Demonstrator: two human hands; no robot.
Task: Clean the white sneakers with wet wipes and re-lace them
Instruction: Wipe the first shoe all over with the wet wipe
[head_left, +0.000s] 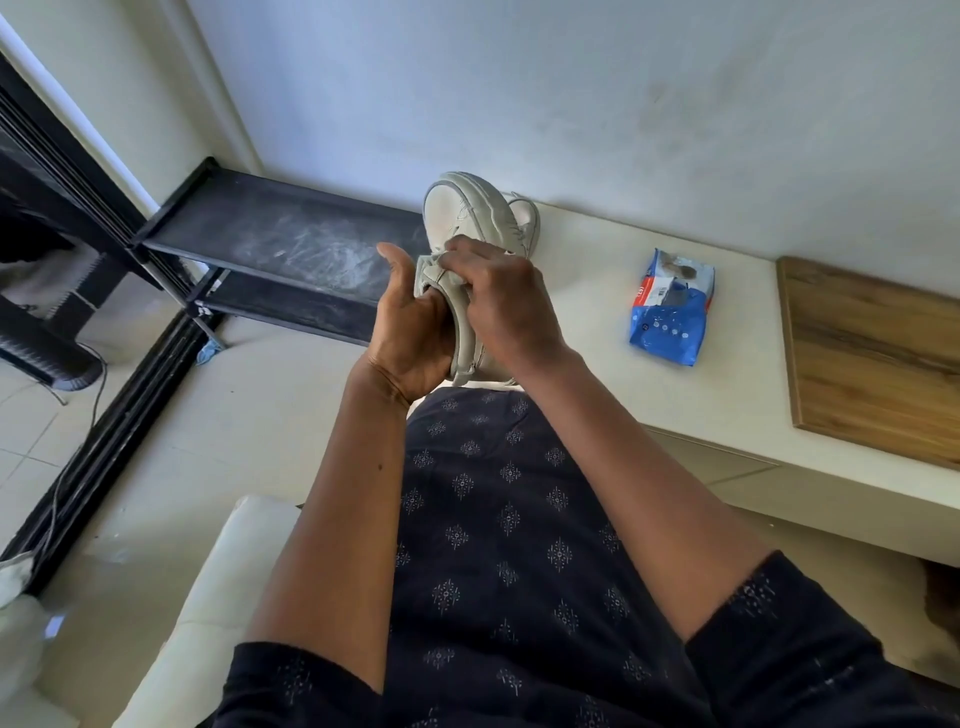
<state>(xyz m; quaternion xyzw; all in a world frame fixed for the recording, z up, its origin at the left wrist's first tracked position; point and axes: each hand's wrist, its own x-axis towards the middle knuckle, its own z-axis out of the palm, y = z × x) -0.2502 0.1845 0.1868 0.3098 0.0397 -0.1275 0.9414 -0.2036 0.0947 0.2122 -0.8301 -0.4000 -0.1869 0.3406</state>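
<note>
white sneaker (470, 218) gripped by left hand (410, 332); right hand (506, 299) fingers (460, 249) clench wet wipe (434, 270); wipes pack (670, 306) on bench (587, 291).

second sneaker (525, 218) mostly hidden

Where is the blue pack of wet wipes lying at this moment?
In the head view, the blue pack of wet wipes lies on the white ledge, right of the sneaker and left of the wooden board.
</note>
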